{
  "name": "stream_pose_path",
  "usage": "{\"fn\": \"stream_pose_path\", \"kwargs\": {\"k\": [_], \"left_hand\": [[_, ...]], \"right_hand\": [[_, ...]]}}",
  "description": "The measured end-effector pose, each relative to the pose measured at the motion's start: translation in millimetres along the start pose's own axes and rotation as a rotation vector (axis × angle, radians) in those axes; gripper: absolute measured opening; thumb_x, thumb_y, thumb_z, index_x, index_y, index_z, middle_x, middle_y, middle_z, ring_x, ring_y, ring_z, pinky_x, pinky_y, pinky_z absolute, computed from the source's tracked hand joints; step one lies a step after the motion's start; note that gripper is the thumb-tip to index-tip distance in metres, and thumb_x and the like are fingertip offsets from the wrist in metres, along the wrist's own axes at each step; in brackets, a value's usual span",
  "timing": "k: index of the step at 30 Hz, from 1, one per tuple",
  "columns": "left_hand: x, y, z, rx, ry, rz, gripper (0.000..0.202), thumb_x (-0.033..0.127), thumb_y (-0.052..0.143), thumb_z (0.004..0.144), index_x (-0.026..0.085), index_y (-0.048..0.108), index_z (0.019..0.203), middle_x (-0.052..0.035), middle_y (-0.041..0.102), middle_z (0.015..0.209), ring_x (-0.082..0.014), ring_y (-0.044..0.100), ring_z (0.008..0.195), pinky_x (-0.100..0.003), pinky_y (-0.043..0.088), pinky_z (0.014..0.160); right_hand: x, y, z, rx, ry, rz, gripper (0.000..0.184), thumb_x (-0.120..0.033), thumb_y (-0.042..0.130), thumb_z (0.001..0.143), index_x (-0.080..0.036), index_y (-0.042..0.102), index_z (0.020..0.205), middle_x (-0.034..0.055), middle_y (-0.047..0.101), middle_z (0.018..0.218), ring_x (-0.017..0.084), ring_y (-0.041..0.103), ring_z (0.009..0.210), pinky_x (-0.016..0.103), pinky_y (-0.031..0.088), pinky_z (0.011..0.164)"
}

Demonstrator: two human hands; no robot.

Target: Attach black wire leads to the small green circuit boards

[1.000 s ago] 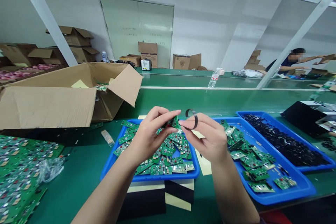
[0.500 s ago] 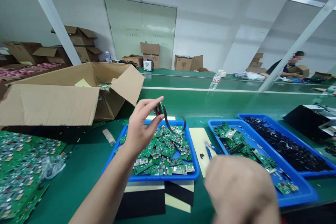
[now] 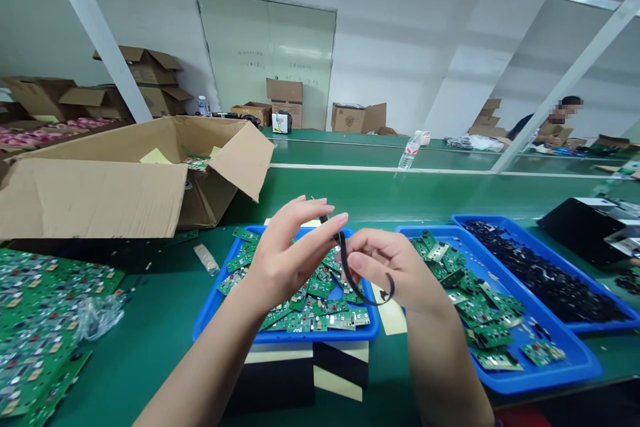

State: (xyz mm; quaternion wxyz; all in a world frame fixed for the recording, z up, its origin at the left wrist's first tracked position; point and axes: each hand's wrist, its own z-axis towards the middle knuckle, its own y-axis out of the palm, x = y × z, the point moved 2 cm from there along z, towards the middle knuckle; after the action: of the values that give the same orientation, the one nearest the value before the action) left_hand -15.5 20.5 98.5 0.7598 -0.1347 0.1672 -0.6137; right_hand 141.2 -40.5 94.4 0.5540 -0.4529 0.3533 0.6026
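Note:
My left hand (image 3: 280,257) is raised over the middle blue tray (image 3: 200,327), closed on a small circuit board that its fingers now hide. From that grip a thin black strip (image 3: 347,270) hangs and curls up at its loose end. My right hand (image 3: 395,267) is beside the strip, its thumb and fingertips drawn together close to the left fingers. Whatever lies between those fingertips cannot be made out. Beneath both hands, green circuit boards (image 3: 320,287) fill the middle tray in a loose heap.
To the right, a blue tray (image 3: 575,363) holds more circuit boards, and another behind it holds black parts (image 3: 545,273). Large circuit board panels (image 3: 45,320) and a clear plastic bag (image 3: 100,317) lie left. An open cardboard box (image 3: 100,193) stands behind. A person works far right.
My right hand has come from the lower right up to my left hand. The left hand has shifted slightly right and turned, hiding the circuit board; the strip has swung right.

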Motion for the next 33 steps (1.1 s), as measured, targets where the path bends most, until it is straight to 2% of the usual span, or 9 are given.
{"fn": "stream_pose_path", "kwargs": {"k": [5,9,13,16,22,24,27,31,33], "left_hand": [[-0.8,-1.1,1.4,0.001,-0.068,-0.012,0.047,0.011,0.061,0.082,0.020,0.051,0.127,-0.0081,0.062,0.103,-0.0160,0.062,0.092,-0.027,0.055,0.078],[-0.6,-3.0,4.9,-0.032,-0.148,-0.099,0.043,0.019,0.062,0.084,0.021,0.052,0.125,-0.0056,0.066,0.094,-0.0136,0.063,0.082,-0.025,0.056,0.073],[-1.7,-3.8,6.4,-0.080,-0.231,-0.250,0.032,0.024,0.066,0.081,0.021,0.061,0.113,-0.0054,0.069,0.092,-0.0143,0.065,0.082,-0.026,0.058,0.073],[-1.9,-4.0,6.3,-0.097,-0.309,-0.376,0.029,0.024,0.067,0.080,0.019,0.063,0.109,-0.0058,0.069,0.090,-0.0139,0.066,0.080,-0.025,0.059,0.070],[2.5,-1.4,6.1,-0.138,-0.559,-0.595,0.026,0.024,0.063,0.082,0.019,0.065,0.108,-0.0055,0.066,0.087,-0.0138,0.065,0.079,-0.021,0.059,0.065],[4.1,-0.9,6.3,-0.124,-0.608,-0.635,0.027,0.023,0.064,0.082,0.020,0.065,0.108,-0.0068,0.065,0.092,-0.0148,0.065,0.082,-0.021,0.059,0.065],[5.4,-1.0,7.5,-0.122,-0.636,-0.691,0.026,0.022,0.064,0.081,0.021,0.067,0.107,-0.0077,0.063,0.096,-0.0157,0.064,0.084,-0.023,0.058,0.066],[5.7,-1.3,11.0,-0.185,-0.647,-0.770,0.026,0.020,0.062,0.082,0.022,0.068,0.108,-0.0083,0.065,0.094,-0.0162,0.063,0.085,-0.024,0.056,0.068],[5.1,-0.9,12.5,-0.214,-0.667,-0.796,0.025,0.021,0.061,0.083,0.022,0.069,0.107,-0.0094,0.066,0.095,-0.0168,0.063,0.085,-0.025,0.056,0.067]], "right_hand": [[2.0,6.2,2.9,0.011,0.024,0.111,0.023,-0.037,0.059,0.081,-0.018,0.054,0.069,-0.0037,0.056,0.054,0.008,0.051,0.046,0.020,0.042,0.044],[12.0,6.6,10.7,-0.087,0.065,0.255,0.028,-0.040,0.058,0.081,-0.018,0.052,0.065,-0.0071,0.048,0.042,0.005,0.038,0.033,0.017,0.030,0.035],[18.1,5.4,14.8,-0.154,0.051,0.306,0.030,-0.040,0.058,0.081,-0.018,0.048,0.063,-0.0092,0.043,0.038,0.004,0.029,0.030,0.018,0.023,0.034],[17.6,4.3,14.2,-0.121,0.024,0.214,0.027,-0.038,0.056,0.084,-0.019,0.048,0.067,-0.0088,0.044,0.043,0.004,0.033,0.034,0.018,0.026,0.037],[11.3,2.7,8.6,0.129,-0.124,-0.095,0.014,-0.031,0.056,0.085,-0.019,0.052,0.079,-0.0042,0.052,0.064,0.007,0.045,0.054,0.019,0.038,0.051],[10.0,2.4,7.4,0.153,-0.156,-0.130,0.010,-0.029,0.056,0.084,-0.019,0.053,0.081,-0.0029,0.055,0.069,0.008,0.047,0.057,0.019,0.040,0.052],[10.6,-1.2,8.5,0.152,-0.127,-0.117,0.009,-0.027,0.059,0.081,-0.019,0.055,0.083,-0.0017,0.057,0.071,0.008,0.048,0.058,0.019,0.041,0.051],[12.3,-8.8,12.1,0.113,-0.092,-0.062,0.012,-0.028,0.064,0.076,-0.018,0.058,0.076,-0.0027,0.056,0.064,0.007,0.047,0.052,0.018,0.039,0.047],[11.7,-12.2,12.2,0.146,-0.106,-0.108,0.012,-0.028,0.064,0.076,-0.017,0.060,0.076,-0.0019,0.058,0.063,0.007,0.049,0.052,0.019,0.041,0.046]]}}
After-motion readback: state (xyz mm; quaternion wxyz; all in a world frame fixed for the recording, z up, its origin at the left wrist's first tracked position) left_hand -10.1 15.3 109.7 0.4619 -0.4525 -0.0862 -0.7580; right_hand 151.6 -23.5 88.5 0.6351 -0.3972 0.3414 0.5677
